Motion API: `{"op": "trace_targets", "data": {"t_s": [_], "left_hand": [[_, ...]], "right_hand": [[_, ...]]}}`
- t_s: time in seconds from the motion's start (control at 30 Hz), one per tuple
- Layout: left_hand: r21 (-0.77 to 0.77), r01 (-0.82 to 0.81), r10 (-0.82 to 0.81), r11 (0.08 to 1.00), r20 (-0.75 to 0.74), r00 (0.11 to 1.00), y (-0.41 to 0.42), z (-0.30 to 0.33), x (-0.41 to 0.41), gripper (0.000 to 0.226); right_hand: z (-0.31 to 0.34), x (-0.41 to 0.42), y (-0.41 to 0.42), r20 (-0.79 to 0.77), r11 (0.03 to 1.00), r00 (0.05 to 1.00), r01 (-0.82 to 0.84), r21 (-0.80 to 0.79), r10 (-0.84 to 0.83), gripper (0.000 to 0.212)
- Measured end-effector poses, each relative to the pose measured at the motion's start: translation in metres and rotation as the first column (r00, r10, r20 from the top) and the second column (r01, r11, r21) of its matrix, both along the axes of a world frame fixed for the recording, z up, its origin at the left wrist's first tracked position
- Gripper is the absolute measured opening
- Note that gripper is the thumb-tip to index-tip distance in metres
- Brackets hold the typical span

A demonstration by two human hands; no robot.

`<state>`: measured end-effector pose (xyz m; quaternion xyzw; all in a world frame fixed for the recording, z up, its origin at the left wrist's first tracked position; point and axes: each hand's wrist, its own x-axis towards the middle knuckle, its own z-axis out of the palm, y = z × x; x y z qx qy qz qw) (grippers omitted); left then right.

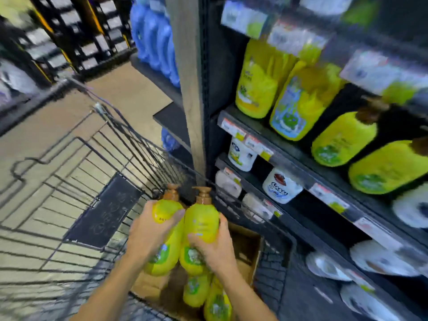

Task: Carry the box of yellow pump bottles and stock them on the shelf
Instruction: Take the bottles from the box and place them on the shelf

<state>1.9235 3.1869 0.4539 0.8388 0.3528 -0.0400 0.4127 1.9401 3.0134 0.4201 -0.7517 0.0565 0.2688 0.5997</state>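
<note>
I hold two yellow pump bottles with brown pumps above an open cardboard box [246, 246]. My left hand [149, 230] grips the left bottle [165, 242] and my right hand [216, 247] grips the right bottle [201, 222]. Both bottles are upright and touch side by side. Two more yellow bottles [207, 295] lie in the box below my wrists. The box sits in a black wire cart [97, 172]. On the dark shelf [298, 158] to the right, matching yellow bottles [342, 137] stand in a row.
Other yellow bottles [257, 82] stand further left on that shelf. White tubs [281, 185] and plates fill the lower shelves. A grey upright post [190, 89] divides the shelving. Blue bottles [155, 38] stand behind it. Tan floor lies beyond the cart.
</note>
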Motion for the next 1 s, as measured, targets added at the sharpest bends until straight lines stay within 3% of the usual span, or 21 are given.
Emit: {"op": "trace_targets", "data": {"t_s": [0.1, 0.23, 0.37, 0.43, 0.5, 0.63, 0.73, 0.83, 1.0], "left_hand": [[-0.008, -0.006, 0.006, 1.0, 0.046, 0.999, -0.029, 0.066, 0.015, 0.112], [-0.039, 0.058, -0.056, 0.998, 0.052, 0.997, -0.06, 0.133, 0.032, 0.085], [-0.184, 0.266, -0.252, 0.946, 0.095, 0.963, -0.07, 0.173, 0.04, 0.112], [-0.25, 0.358, -0.332, 0.9, 0.143, 0.933, -0.08, 0.193, 0.041, 0.107], [-0.295, 0.425, -0.372, 0.856, 0.221, 0.902, -0.093, 0.212, 0.041, 0.088], [-0.237, 0.466, -0.367, 0.852, 0.364, 0.856, -0.113, 0.245, 0.045, 0.069], [-0.164, 0.542, -0.408, 0.825, 0.492, 0.769, -0.124, 0.277, 0.046, 0.05], [-0.053, 0.599, -0.467, 0.799, 0.574, 0.673, -0.126, 0.305, 0.051, 0.057], [0.02, 0.665, -0.526, 0.746, 0.631, 0.57, -0.129, 0.355, 0.073, 0.057]], "right_hand": [[0.056, 0.017, -0.024, 0.092, 0.999, 0.995, 0.034, 0.032, -0.037, 0.073], [0.116, 0.034, -0.055, 0.213, 0.996, 0.974, 0.063, 0.069, -0.076, 0.066], [0.166, 0.039, -0.089, 0.298, 0.989, 0.945, 0.113, 0.093, -0.136, 0.062], [0.187, 0.035, -0.103, 0.342, 0.985, 0.924, 0.149, 0.09, -0.172, 0.061], [0.21, 0.03, -0.115, 0.393, 0.976, 0.894, 0.199, 0.088, -0.218, 0.061], [0.255, 0.015, -0.133, 0.443, 0.945, 0.836, 0.307, 0.116, -0.325, 0.071], [0.291, 0.005, -0.139, 0.49, 0.921, 0.787, 0.376, 0.101, -0.375, 0.071], [0.325, -0.002, -0.14, 0.523, 0.905, 0.751, 0.412, 0.108, -0.404, 0.061], [0.372, 0.015, -0.145, 0.568, 0.879, 0.693, 0.462, 0.12, -0.443, 0.068]]}}
